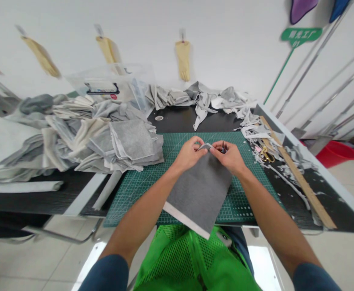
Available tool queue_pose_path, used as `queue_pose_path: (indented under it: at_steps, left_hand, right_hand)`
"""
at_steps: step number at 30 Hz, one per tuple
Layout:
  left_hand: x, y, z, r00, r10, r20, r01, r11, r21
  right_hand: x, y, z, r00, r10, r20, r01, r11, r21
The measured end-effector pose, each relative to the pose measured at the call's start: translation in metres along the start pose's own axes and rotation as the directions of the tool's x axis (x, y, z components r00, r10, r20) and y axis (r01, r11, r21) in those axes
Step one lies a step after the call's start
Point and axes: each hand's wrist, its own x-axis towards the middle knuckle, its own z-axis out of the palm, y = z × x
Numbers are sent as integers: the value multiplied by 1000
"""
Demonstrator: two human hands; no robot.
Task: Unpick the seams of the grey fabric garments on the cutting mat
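A dark grey piece of cloth (199, 190) with a pale strip along its lower edge hangs from both hands over the green cutting mat (140, 194). My left hand (191, 152) pinches its upper corner between thumb and fingers. Close beside it, my right hand (229, 157) grips the same top edge, which is folded there. A small dark tool with a pointed tip (223, 147) sticks out between the right fingers; its kind is mostly hidden. The cloth's lower end reaches past the table's front edge, above a green mesh vest (173, 250).
To the left lie piled grey cloths (131, 139), with a clear plastic box (113, 87) behind. Fabric scraps (201, 99) line the back. At right are a wooden ruler (304, 186), gold-handled scissors (266, 154) and offcuts. A red bucket (336, 153) stands beyond the table.
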Motion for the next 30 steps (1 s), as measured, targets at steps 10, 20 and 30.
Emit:
queue_pose_path:
  at_steps: [10,20,30]
  left_hand:
    - [-10,20,5,995,75,-61,-79,995,-61]
    - [-14,29,4,991,117,-68,-109,988,110]
    - [-13,30,-2,967,248,-64,-233,954,191]
  right_hand:
    - [-7,-23,-4,985,-166,-51,165,986,-29]
    - [-7,-24,-4,987,-154,-33,154,988,-14]
    - [-12,-29,-10,992,-76,105,65,993,100]
